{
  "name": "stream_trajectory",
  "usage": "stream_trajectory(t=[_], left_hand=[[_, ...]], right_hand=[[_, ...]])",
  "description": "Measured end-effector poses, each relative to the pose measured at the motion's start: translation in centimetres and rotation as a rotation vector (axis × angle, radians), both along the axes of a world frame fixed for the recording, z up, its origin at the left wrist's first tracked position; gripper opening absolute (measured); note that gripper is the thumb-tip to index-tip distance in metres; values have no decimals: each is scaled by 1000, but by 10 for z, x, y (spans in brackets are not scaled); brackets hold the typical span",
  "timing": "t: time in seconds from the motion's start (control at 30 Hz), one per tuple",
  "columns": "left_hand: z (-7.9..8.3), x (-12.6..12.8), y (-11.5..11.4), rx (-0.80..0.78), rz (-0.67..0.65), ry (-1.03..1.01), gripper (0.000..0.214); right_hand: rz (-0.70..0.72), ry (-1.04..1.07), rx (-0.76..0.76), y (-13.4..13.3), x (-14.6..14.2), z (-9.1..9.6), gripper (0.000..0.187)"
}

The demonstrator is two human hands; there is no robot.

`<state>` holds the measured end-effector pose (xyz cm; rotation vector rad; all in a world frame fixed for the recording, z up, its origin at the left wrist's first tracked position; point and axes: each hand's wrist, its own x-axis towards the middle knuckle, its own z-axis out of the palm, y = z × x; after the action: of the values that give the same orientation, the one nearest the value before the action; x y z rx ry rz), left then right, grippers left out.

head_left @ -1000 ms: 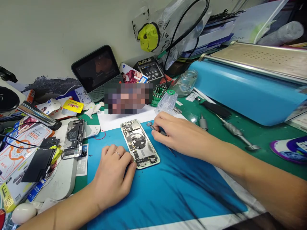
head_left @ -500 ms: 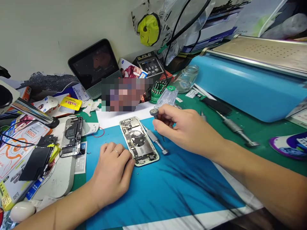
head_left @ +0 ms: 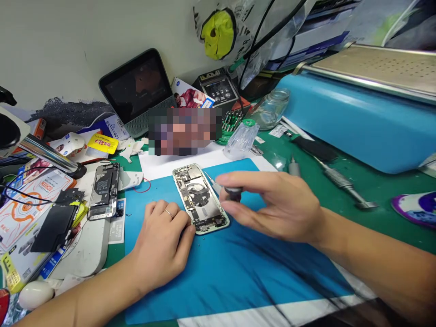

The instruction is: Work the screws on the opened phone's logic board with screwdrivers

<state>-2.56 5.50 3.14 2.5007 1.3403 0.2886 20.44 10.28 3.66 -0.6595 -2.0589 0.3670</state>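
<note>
An opened phone (head_left: 199, 197) with its inner boards showing lies on a blue mat (head_left: 231, 263). My left hand (head_left: 162, 240) rests on the mat with curled fingers pressed against the phone's lower left edge, steadying it. My right hand (head_left: 272, 206) hovers just right of the phone, thumb and fingers pinched on a small screwdriver (head_left: 231, 193) with a dark round cap. A second thin screwdriver (head_left: 211, 180) lies on the mat beside the phone, partly hidden behind my right hand.
Another opened phone (head_left: 104, 190) lies at the left on a white pad (head_left: 85, 245). A smart display (head_left: 136, 97), screwdriver bit set (head_left: 231, 123), clear bottle (head_left: 240, 141) and glass jar (head_left: 272, 108) stand behind. A blue machine (head_left: 357, 122) fills the right. Tools (head_left: 335, 175) lie on the green mat.
My right hand lifted a screwdriver from beside the phone, raised it, then brought it down and left toward the phone's right side. My left hand stayed at the phone's corner.
</note>
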Motion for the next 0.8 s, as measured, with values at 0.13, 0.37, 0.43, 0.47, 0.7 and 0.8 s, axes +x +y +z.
stream_trajectory(t=[0.13,0.37,0.43,0.47,0.7,0.8], left_hand=[[0,-1,0,-8,0,-15,22],[1,-1,-1,-10,-3,-13,23],[1,-1,-1,-7,-3,-14,23],[1,-1,-2,-5,-2,-13,23],[2,0,-1,-11,-2,-5,23],[2,0,-1,-8,0,1,23]], right_hand=[[126,-108,-124,-5,-3,1,7],[278,-125,-29,-3,-5,-12,11],[288,-125,3,-2,-6,-13,10],[290,-132,7,-2,-6,-13,9],[267,-148,-30,-3,-5,-9,8],[283,-107,-14,-4,-6,-10,9]])
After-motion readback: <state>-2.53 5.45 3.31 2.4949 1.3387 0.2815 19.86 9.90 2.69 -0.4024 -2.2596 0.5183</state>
